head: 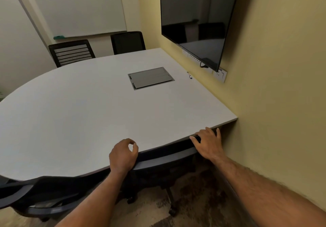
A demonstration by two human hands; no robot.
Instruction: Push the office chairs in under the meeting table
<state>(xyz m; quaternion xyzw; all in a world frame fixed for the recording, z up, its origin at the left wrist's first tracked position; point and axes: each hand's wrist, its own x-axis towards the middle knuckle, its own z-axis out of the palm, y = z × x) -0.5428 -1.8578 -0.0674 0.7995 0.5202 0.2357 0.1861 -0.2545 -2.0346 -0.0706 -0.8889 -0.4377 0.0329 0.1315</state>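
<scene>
- Head view: the office chair [165, 157] is sitting with its backrest against the counter [79, 112] edge, directly beneath both hands.
- The left hand [122, 156] is curling clenched, grasping nothing.
- The right hand [208, 142] is pressing flat on the backrest, fingers released.

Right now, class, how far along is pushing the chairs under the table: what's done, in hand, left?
Seemingly done: the slatted chair and the dark chair sit against the far edge of the table. In hand: left hand and right hand are at the backrest of the near chair, tight to the edge. Left: perhaps the side chair at lower left; its depth is unclear.
</scene>
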